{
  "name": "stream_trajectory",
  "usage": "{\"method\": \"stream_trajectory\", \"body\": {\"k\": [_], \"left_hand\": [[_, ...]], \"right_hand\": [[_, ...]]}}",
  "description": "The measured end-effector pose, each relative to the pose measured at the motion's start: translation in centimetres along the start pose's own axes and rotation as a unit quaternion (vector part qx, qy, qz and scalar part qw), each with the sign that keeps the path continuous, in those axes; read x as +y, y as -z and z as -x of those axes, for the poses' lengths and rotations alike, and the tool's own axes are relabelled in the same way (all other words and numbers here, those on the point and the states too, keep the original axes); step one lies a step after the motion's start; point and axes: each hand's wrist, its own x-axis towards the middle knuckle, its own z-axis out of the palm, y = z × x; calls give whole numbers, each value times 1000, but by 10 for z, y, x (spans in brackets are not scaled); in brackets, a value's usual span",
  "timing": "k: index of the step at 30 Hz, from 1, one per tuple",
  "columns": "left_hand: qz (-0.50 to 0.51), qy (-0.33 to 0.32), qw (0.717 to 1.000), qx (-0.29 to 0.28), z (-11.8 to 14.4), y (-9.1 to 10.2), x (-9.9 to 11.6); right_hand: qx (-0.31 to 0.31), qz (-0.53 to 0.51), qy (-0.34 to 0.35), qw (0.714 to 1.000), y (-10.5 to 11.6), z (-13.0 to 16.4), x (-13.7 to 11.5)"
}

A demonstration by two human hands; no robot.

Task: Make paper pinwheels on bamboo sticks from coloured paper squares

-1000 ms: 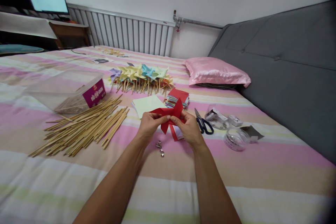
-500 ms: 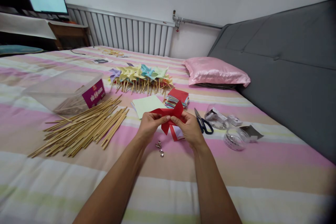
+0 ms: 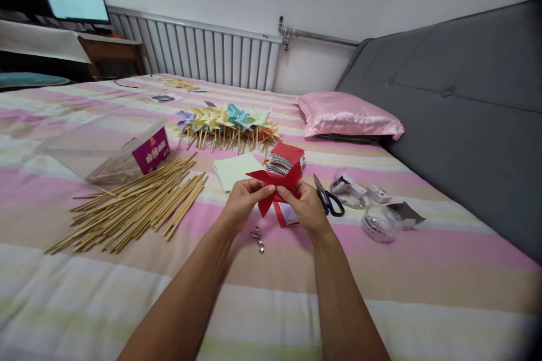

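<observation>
A red paper pinwheel (image 3: 277,180) with pointed blades is held up between both hands. My left hand (image 3: 247,198) is closed on its left side, thumb pressed near the middle. My right hand (image 3: 305,203) pinches it from the right, the two thumb tips almost meeting at the centre. The fingers behind the paper are partly hidden. Below the hands, several small shiny metal studs (image 3: 257,240) lie on the striped bedsheet (image 3: 271,310). Just under the pinwheel sits a red-edged paper piece (image 3: 285,215). Behind it are pale green paper sheets (image 3: 237,169) and a stack of coloured paper squares (image 3: 288,157).
To the left lie many thin wooden sticks (image 3: 139,208) beside a clear plastic box (image 3: 97,130). Finished pinwheels (image 3: 228,118) stand clustered further back. On the right are dark-handled scissors (image 3: 328,197), a round clear container (image 3: 379,225) and small boxes. A pink pillow (image 3: 347,115) rests by the grey headboard (image 3: 449,90).
The red pinwheel has turned slightly in my fingers, so its upper blades now spread flatter and wider. Both hands stay in nearly the same place.
</observation>
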Motion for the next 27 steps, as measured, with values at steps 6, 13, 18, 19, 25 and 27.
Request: {"method": "stream_trajectory", "body": {"k": [6,13,18,19,25,27], "left_hand": [[-43,-1,999,-5,0,1,4],[-96,-20,995,13,3,-1,5],[-80,-20,997,6,3,-3,7],[-78,-21,997,2,3,-2,7],[-65,-25,998,-10,2,0,5],[-66,-26,997,-10,2,-1,6]], "right_hand": [[11,69,25,997,-1,0,3],[1,53,12,999,-2,1,-2],[1,34,-8,999,-1,2,-2],[0,33,-10,999,-1,3,-2],[-9,11,-16,1000,0,4,-4],[-5,-14,-25,1000,0,4,-5]]}}
